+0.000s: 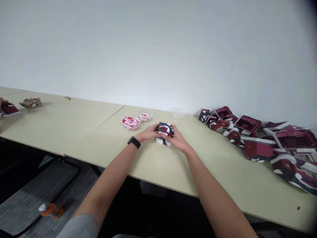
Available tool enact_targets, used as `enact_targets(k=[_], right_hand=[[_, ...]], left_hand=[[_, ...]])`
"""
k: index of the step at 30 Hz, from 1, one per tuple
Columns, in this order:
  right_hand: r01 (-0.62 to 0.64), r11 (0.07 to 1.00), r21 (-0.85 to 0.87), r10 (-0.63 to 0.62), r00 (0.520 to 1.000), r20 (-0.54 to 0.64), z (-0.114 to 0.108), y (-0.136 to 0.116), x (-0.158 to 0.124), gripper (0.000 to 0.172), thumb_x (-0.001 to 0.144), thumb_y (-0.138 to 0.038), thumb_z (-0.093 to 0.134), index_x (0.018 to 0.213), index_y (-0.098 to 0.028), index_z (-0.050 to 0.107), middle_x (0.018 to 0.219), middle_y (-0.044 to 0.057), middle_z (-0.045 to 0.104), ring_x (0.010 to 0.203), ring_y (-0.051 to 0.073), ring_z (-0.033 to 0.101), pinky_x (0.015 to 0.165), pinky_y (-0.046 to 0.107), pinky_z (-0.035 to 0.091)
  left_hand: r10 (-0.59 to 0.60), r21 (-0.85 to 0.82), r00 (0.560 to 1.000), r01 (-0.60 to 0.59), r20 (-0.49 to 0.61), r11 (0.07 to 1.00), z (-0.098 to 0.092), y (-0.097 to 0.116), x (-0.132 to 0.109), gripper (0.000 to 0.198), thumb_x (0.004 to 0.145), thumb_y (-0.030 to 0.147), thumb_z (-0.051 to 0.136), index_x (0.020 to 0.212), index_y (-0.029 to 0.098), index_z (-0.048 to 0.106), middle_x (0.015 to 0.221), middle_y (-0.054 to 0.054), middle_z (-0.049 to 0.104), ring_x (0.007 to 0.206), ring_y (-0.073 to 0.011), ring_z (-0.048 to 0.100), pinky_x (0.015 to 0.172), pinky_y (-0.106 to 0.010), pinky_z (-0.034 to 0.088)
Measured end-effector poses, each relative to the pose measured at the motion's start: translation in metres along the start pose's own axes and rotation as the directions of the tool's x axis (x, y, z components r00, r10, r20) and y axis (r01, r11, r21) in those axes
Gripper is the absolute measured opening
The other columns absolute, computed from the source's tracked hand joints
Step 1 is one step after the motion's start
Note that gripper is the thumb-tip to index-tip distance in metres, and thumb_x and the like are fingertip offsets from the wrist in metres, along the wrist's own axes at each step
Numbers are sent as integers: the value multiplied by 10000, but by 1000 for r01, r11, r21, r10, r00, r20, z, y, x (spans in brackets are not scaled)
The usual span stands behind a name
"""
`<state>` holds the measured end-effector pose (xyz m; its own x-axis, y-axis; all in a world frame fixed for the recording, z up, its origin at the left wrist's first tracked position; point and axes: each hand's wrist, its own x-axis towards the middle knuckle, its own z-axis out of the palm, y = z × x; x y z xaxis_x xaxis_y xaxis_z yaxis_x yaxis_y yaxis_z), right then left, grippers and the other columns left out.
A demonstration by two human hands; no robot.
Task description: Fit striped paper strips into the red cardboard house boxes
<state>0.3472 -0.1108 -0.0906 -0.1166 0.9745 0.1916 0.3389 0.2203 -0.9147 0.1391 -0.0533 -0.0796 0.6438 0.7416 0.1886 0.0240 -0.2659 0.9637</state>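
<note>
My left hand (148, 133) and my right hand (178, 138) are closed around a small toy house (165, 127) above the table. Its dark roof bears white snow-like patches, and its walls are maroon. My fingers cover much of its sides. White shapes on a maroon ground show at its lower part, just above or on the tabletop; I cannot tell which. Left of the house stands a see-through bowl of red-and-white pieces (131, 123), with a second such bowl (145, 117) behind it. A dark watch band circles my left wrist.
Many maroon-and-dark house parts (259, 148) lie heaped along the table's right side. Near the wall stands a transparent bowl (176, 114). Far left are a bowl of brown pieces (31, 102) and another maroon house (9, 108), partly out of frame. An orange bottle (51, 210) lies below the table.
</note>
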Motion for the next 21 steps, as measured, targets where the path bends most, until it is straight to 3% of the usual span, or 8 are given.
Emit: enact_targets(k=[7, 16, 21], right_hand=[[85, 992, -99, -90, 995, -49, 3, 7, 3, 776, 825, -324, 782, 1480, -228, 377, 1423, 130, 630, 1254, 288, 641, 1112, 482, 507], [81, 985, -150, -90, 995, -50, 2, 5, 2, 735, 874, -349, 734, 1506, -218, 382, 1476, 141, 604, 1292, 285, 625, 1138, 477, 485], [53, 977, -209, -77, 991, -108, 3, 7, 3, 722, 852, -321, 741, 1491, -236, 415, 1400, 122, 663, 1220, 289, 661, 1082, 484, 518]], left_hand=[[35, -15, 999, -35, 18, 999, -2, -11, 4, 754, 709, 383, 950, 1339, 144, 612, 1411, -202, 650, 1269, -318, 635, 1117, -489, 472], [40, 7, 999, -40, 21, 999, -2, -10, 4, 741, 742, 389, 923, 1359, 135, 601, 1414, -211, 647, 1286, -329, 627, 1119, -499, 473], [36, 21, 999, -36, 19, 999, -1, -11, 4, 744, 745, 401, 914, 1369, 142, 602, 1413, -206, 649, 1278, -338, 629, 1094, -486, 485]])
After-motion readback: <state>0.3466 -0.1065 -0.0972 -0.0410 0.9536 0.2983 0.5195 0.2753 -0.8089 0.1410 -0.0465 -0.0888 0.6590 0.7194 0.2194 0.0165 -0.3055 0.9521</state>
